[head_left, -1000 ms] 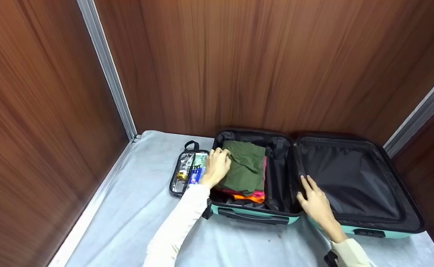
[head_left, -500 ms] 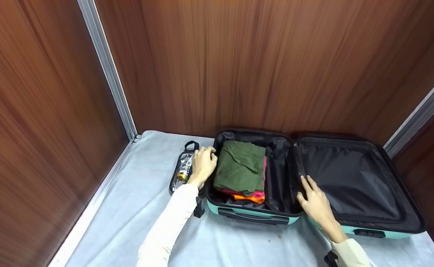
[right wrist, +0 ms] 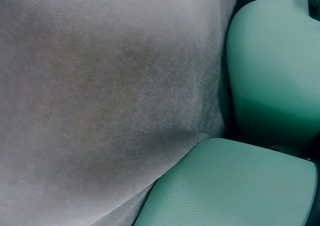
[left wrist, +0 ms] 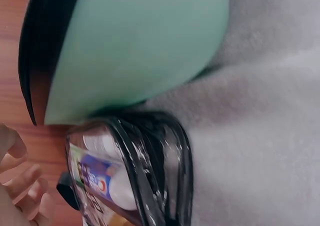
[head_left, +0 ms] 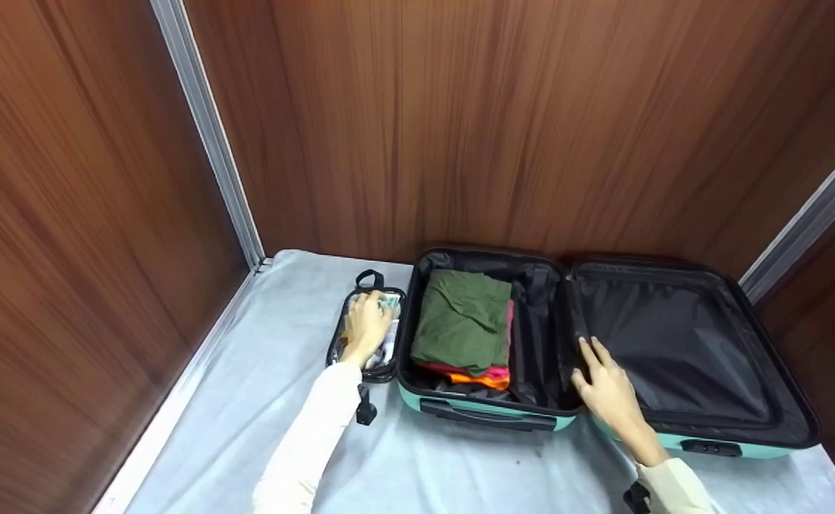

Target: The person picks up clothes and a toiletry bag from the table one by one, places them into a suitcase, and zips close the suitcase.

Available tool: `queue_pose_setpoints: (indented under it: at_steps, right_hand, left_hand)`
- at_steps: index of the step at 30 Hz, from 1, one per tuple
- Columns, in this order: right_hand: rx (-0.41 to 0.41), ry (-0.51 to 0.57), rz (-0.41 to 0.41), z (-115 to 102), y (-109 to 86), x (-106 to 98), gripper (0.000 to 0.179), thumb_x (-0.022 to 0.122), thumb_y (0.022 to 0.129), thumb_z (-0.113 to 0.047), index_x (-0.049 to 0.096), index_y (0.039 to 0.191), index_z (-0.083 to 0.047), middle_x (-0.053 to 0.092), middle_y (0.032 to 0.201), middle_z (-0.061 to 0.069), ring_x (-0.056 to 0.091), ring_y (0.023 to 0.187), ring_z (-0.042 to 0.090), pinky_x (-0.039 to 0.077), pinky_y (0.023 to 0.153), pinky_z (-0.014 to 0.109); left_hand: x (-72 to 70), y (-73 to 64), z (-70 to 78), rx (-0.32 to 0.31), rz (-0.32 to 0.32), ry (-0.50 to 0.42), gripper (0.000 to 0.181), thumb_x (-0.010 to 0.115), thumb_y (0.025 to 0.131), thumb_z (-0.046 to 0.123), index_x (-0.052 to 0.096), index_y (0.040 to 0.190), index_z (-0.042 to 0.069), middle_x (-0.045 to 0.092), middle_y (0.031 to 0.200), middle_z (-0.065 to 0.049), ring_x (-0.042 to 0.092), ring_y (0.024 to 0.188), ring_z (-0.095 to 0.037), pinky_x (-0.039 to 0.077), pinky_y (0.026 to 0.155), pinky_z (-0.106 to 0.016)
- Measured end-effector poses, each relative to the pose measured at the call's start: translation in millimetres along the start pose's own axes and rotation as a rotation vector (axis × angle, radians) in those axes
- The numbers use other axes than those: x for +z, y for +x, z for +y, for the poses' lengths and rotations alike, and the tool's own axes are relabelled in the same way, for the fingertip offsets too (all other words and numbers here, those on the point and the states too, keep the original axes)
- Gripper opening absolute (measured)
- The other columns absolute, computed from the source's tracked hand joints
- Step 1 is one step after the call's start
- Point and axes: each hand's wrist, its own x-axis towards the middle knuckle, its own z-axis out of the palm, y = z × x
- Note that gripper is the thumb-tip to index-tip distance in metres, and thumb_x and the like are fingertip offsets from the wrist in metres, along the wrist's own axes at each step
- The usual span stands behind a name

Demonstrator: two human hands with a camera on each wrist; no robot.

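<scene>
My left hand [head_left: 367, 325] hovers over a clear toiletry bag [head_left: 391, 346] with black trim, its fingers loosely bent and holding nothing. In the left wrist view that toiletry bag [left wrist: 155, 171] shows a white-and-blue tube and other small items inside, with the fingers [left wrist: 25, 186] apart from it. An open mint-green suitcase [head_left: 537, 335] lies to the right. Its left half holds a stack of folded clothes, dark green [head_left: 464, 321] on top, with pink and orange [head_left: 485, 383] beneath. My right hand [head_left: 606, 389] rests with extended fingers on the black lining near the hinge.
The suitcase's right half [head_left: 681, 343] lies flat with its black panel showing. A pale blue-grey cloth [head_left: 260, 385] covers the surface. Wood-grain walls [head_left: 489, 128] with metal corner strips stand behind and at the sides.
My left hand has moved left, from the edge of the green clothes, over the suitcase rim to above the toiletry bag. The right hand has stayed in place.
</scene>
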Motion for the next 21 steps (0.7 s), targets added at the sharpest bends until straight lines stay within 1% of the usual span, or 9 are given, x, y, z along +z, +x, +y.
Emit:
queue_pose_setpoints:
  at_steps: [3, 9, 15, 17, 21]
  right_hand:
    - [-0.004, 0.000, 0.004, 1, -0.1, 0, 0.058, 0.056, 0.095, -0.011, 0.038, 0.148, 0.005, 0.034, 0.150, 0.032, 0.048, 0.117, 0.058, 0.040, 0.093, 0.067]
    - [-0.005, 0.001, 0.007, 1, -0.9, 1, 0.058, 0.056, 0.095, -0.011, 0.038, 0.148, 0.005, 0.034, 0.149, 0.032, 0.047, 0.118, 0.057, 0.040, 0.093, 0.067]
    - [0.008, -0.003, -0.002, 0, -1.6, 0, 0.058, 0.056, 0.096, -0.011, 0.038, 0.149, 0.004, 0.033, 0.150, 0.031, 0.046, 0.120, 0.057, 0.039, 0.093, 0.066]
    - [0.007, -0.005, -0.005, 0, -1.8, 0, 0.058, 0.056, 0.096, -0.011, 0.037, 0.149, 0.004, 0.033, 0.150, 0.032, 0.046, 0.120, 0.057, 0.040, 0.093, 0.066]
    - [-0.003, -0.004, 0.003, 1, -0.7, 1, 0.058, 0.056, 0.095, -0.011, 0.038, 0.148, 0.005, 0.033, 0.150, 0.032, 0.047, 0.118, 0.057, 0.041, 0.092, 0.066]
  left_hand:
    - [-3.4, -1.7, -7.7, -0.042, -0.004, -0.007, 0.019, 0.064, 0.088, 0.007, 0.070, 0.105, 0.002, 0.067, 0.105, -0.019, 0.061, 0.098, -0.044, 0.048, 0.083, -0.054]
    - [-8.3, -6.8, -27.1, -0.149, -0.015, -0.021, 0.019, 0.063, 0.089, 0.008, 0.069, 0.105, -0.001, 0.067, 0.103, -0.021, 0.061, 0.098, -0.044, 0.047, 0.086, -0.054]
    - [-12.3, -11.2, -46.6, -0.298, -0.078, 0.011, 0.027, 0.061, 0.093, 0.015, 0.067, 0.115, 0.000, 0.065, 0.115, -0.022, 0.058, 0.106, -0.043, 0.044, 0.091, -0.055]
    - [-14.1, -12.4, -51.2, -0.349, -0.104, 0.030, 0.029, 0.061, 0.095, 0.017, 0.065, 0.116, -0.002, 0.063, 0.117, -0.023, 0.056, 0.108, -0.043, 0.043, 0.093, -0.056]
    - [-18.4, -14.0, -57.6, -0.431, -0.149, 0.068, 0.033, 0.058, 0.095, 0.019, 0.061, 0.116, -0.006, 0.059, 0.119, -0.027, 0.053, 0.112, -0.046, 0.042, 0.094, -0.059]
